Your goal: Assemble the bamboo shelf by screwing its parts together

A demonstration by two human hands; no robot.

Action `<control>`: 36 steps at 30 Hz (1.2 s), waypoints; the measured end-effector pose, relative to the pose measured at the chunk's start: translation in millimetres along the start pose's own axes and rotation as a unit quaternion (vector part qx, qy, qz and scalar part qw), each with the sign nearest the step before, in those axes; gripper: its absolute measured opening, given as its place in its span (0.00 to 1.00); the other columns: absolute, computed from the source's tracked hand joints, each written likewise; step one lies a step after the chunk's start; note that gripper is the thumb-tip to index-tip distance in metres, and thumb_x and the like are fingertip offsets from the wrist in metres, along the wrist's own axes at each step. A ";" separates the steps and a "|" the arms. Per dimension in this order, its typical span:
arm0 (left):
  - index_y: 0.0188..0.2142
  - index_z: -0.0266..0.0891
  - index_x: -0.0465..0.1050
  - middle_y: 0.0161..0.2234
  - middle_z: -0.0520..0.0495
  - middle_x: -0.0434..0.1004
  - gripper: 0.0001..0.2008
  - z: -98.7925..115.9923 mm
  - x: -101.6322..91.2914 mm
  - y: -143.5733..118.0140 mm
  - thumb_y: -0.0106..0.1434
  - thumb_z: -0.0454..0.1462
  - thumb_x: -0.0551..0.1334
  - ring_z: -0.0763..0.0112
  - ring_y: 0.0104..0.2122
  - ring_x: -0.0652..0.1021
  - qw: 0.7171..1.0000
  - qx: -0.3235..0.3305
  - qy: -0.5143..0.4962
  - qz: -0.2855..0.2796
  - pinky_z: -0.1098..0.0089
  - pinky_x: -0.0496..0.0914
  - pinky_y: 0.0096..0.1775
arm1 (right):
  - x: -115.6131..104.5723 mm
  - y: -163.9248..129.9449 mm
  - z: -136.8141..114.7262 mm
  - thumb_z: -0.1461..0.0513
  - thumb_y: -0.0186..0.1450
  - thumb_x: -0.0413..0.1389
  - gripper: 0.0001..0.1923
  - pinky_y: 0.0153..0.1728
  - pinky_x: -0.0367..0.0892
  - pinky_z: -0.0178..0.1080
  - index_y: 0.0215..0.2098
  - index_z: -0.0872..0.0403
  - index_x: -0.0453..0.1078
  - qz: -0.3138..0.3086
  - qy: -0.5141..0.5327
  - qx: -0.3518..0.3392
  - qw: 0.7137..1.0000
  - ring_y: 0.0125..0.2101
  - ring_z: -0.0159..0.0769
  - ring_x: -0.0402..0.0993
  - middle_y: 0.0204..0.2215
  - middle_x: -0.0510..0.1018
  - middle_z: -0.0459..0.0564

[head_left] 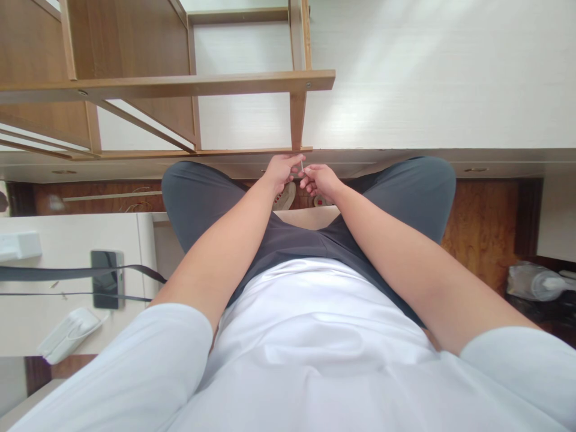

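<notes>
Left hand (279, 170) and right hand (318, 179) both pinch a thin metal pin (302, 164). It sits just below the wooden shelf post (297, 120), knees either side

a dark phone (107, 278) and white charger (67, 333) on the side table (40, 312), black straps (67, 273) across it

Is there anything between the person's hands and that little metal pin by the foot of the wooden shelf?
Nothing visible. The left hand and right hand already meet at the thin metal pin, fingertips pinching it just under the wooden shelf post. Only the person's knees lie below.
</notes>
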State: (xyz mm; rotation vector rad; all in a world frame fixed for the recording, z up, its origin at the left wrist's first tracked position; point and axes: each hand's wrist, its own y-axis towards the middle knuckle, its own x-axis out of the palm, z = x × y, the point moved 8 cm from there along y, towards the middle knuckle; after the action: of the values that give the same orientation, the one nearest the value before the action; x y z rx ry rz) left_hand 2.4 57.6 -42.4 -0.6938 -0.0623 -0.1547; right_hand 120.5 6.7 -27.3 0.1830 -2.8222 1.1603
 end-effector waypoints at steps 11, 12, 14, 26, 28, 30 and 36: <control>0.37 0.37 0.82 0.38 0.44 0.80 0.08 -2.9 0.5 3.7 0.61 0.40 0.69 0.77 0.27 0.71 1.000 0.008 0.006 -0.004 0.78 0.61 0.24 | 3.8 5.8 15.0 0.61 0.73 0.46 0.14 0.21 0.60 0.33 0.30 0.53 0.65 -0.055 0.096 0.075 0.991 0.18 0.29 0.63 0.21 0.74 0.45; 0.37 0.37 0.82 0.38 0.44 0.80 0.08 -2.7 1.0 3.3 0.61 0.39 0.68 0.77 0.27 0.71 1.000 0.009 0.006 -0.005 0.78 0.61 0.24 | 4.0 6.1 15.9 0.60 0.73 0.46 0.14 0.22 0.60 0.33 0.30 0.53 0.65 -0.059 0.106 0.081 0.989 0.18 0.29 0.62 0.21 0.73 0.45; 0.37 0.37 0.82 0.37 0.44 0.80 0.08 -2.3 1.4 2.4 0.61 0.39 0.68 0.77 0.27 0.71 1.000 0.008 0.005 -0.005 0.78 0.61 0.24 | 4.3 6.3 17.5 0.60 0.73 0.46 0.14 0.22 0.60 0.33 0.30 0.53 0.65 -0.067 0.122 0.094 0.986 0.18 0.29 0.62 0.21 0.73 0.45; 0.33 0.38 0.81 0.30 0.48 0.76 0.05 1.8 1.6 -2.0 0.62 0.38 0.68 0.80 0.23 0.68 1.000 0.008 0.012 0.002 0.78 0.57 0.21 | -13.2 6.7 3.1 0.55 0.71 0.55 0.14 0.18 0.57 0.31 0.30 0.50 0.59 0.078 -0.092 -0.044 0.992 0.16 0.28 0.59 0.18 0.71 0.42; 0.33 0.38 0.80 0.29 0.49 0.75 0.05 3.1 2.1 -3.4 0.63 0.37 0.67 0.81 0.22 0.68 1.000 0.009 0.012 0.002 0.79 0.57 0.21 | -18.8 2.9 -5.4 0.55 0.69 0.57 0.15 0.22 0.59 0.32 0.29 0.49 0.58 0.125 -0.164 -0.086 0.975 0.17 0.29 0.61 0.17 0.70 0.41; 0.33 0.38 0.80 0.28 0.49 0.74 0.05 3.9 2.5 -4.3 0.63 0.37 0.67 0.81 0.22 0.68 1.000 0.009 0.011 0.002 0.79 0.56 0.21 | -21.1 -2.1 -14.0 0.55 0.68 0.57 0.15 0.27 0.63 0.34 0.28 0.49 0.58 0.155 -0.224 -0.121 0.955 0.20 0.31 0.63 0.17 0.70 0.42; 0.33 0.39 0.80 0.28 0.50 0.75 0.05 2.9 2.3 -2.7 0.61 0.39 0.69 0.80 0.22 0.68 1.000 0.012 0.016 0.001 0.78 0.58 0.21 | -20.6 -9.1 -20.0 0.56 0.67 0.55 0.10 0.36 0.64 0.38 0.30 0.50 0.62 0.166 -0.286 -0.138 0.934 0.28 0.36 0.69 0.21 0.72 0.44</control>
State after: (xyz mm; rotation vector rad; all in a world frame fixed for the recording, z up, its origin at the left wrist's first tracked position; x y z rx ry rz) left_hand 4.2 57.1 -38.2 -0.6666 -0.0329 -0.1631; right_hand 142.9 16.0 -9.3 0.0216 -3.6111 0.8368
